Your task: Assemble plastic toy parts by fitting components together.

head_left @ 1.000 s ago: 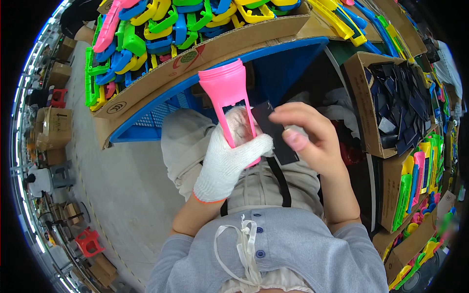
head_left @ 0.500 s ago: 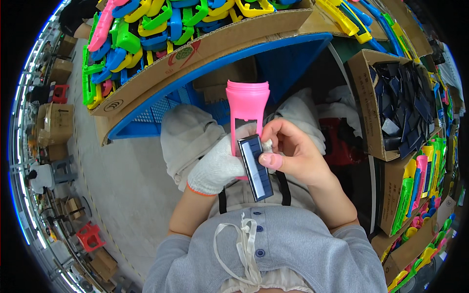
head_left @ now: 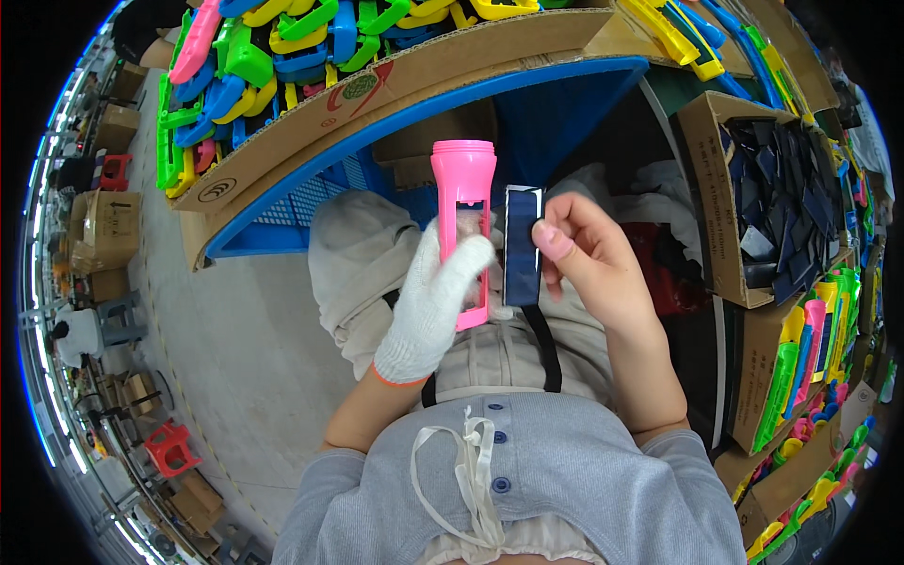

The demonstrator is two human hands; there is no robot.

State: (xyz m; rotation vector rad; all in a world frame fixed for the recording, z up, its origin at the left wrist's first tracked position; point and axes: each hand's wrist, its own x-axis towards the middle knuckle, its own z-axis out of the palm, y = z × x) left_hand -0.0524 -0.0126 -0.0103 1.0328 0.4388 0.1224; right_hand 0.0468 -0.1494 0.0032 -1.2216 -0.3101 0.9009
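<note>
Above the lap (head_left: 490, 365), the hands (head_left: 424, 315) hold a casing (head_left: 463, 177) just left of a panel (head_left: 521, 247); ahead, a carton (head_left: 424, 80) of parts (head_left: 247, 55) stands beyond a crate (head_left: 560, 118); at right, a box (head_left: 700, 174) holds loose panels (head_left: 782, 202); stools (head_left: 171, 447) stand far left.

One wide fisheye view from the wearer's head looks steeply down, close over the blue-grey shirt (head_left: 593, 457) and trousered lap (head_left: 504, 363), the floor (head_left: 264, 358) farther off at left.

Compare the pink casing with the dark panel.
The pink casing is a hollow body with an open window; the dark panel is a flat rectangle. The casing is longer than the panel. The gloved left hand holds the casing, the bare right hand the panel. Both run roughly up the picture.
</note>
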